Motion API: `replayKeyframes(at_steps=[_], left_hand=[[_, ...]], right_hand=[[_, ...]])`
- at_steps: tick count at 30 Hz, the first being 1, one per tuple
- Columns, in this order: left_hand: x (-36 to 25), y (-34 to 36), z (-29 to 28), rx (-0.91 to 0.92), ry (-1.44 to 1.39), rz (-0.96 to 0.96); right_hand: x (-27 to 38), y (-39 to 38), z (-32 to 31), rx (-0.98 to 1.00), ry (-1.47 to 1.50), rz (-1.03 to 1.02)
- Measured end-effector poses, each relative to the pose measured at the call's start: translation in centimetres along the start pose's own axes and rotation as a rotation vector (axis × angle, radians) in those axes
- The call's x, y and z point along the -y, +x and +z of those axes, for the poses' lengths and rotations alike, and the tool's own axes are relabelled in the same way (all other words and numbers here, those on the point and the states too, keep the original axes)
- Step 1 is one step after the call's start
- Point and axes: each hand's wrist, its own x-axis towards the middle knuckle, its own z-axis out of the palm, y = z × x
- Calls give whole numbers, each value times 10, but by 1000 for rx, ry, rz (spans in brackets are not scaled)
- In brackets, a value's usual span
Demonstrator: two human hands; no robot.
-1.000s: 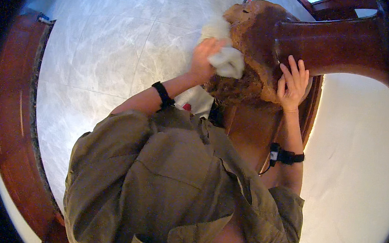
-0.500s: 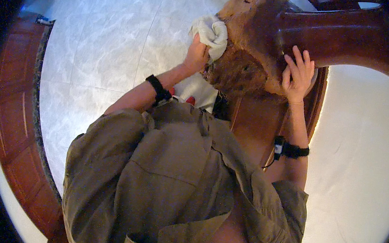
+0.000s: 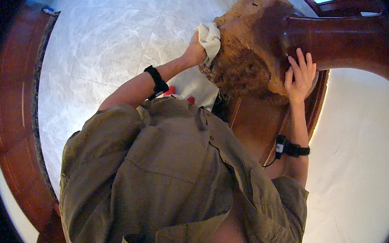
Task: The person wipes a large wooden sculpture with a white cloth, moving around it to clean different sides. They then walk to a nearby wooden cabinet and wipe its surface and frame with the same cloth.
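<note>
My left hand (image 3: pixel 195 51) is closed round a pale cloth (image 3: pixel 209 39), which presses against the left side of a large brown piece of rough wood (image 3: pixel 246 39). The cloth hides part of my fingers. A dark, pitted hollow (image 3: pixel 246 73) shows on the wood's near side. My right hand (image 3: pixel 301 78) lies with fingers spread where the rough wood meets a smooth, dark reddish-brown curved wooden part (image 3: pixel 342 39). Nothing is held in that hand. Both wrists wear black bands.
A brown wooden panelled base (image 3: pixel 256 126) stands below the rough wood, with a white wall (image 3: pixel 361 148) on the right. Pale marbled floor tiles (image 3: pixel 109 46) spread on the left, bordered by reddish-brown panelling (image 3: pixel 17 107). Red shoe tips (image 3: pixel 170 91) show beneath me.
My left hand and the cloth have shifted slightly left and down along the wood's edge. My right hand keeps its place on the wood. The whole view has tilted a little.
</note>
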Motion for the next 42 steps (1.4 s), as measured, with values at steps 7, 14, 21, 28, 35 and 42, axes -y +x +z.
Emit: replayKeyframes(at_steps=[7, 14, 21, 28, 35, 42], left_hand=[[23, -27, -27, 337, 309, -565], [-33, -38, 2, 72, 195, -635], [-15, -37, 27, -7, -19, -933], [49, -68, 79, 408, 511, -642], [-64, -33, 83, -44, -161, -1227], [-14, -44, 51, -29, 61, -925]], right_hand=[[-4, -7, -1, 6, -1, -21], [2, 1, -5, -2, 21, -27], [5, 5, -8, 13, 9, -5], [0, 8, 1, -4, 51, -18], [-7, -2, 0, 23, 2, 12], [-5, 3, 1, 72, -24, 0]])
